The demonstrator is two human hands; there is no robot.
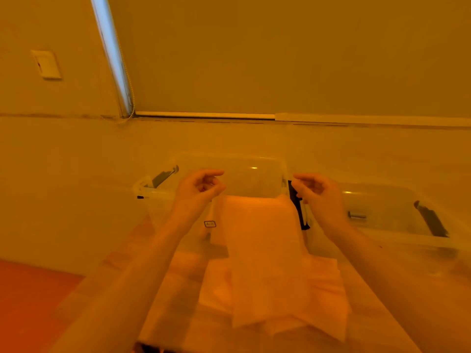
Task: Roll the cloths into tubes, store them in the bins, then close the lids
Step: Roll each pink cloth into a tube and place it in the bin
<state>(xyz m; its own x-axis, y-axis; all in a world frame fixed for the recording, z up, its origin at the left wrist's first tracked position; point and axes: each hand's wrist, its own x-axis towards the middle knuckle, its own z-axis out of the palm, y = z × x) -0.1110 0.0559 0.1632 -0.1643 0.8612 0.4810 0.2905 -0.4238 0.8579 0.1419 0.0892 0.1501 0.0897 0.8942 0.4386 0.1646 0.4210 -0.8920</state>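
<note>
Orange-lit room, pale wall and a blind behind; wooden table in front. Two clear bins stand at the far table edge: left bin dead ahead, right bin beside it, both with lids off or swung back; I can't tell which. Cloth is a long strip, long axis running straight away from the person, far end propped against the left bin's near wall, near end lying over more cloths spread flat on the table.

Left hand and right hand hover at the strip's far end, one at each top corner, about equally near. Fingers of both are loosely curled, thumb toward forefinger; no grip on fabric is visible, though blur keeps me from being sure.

Rolling looks not yet begun. Probably a roll along the long axis comes next, so both hands need the short edge just below them.
</note>
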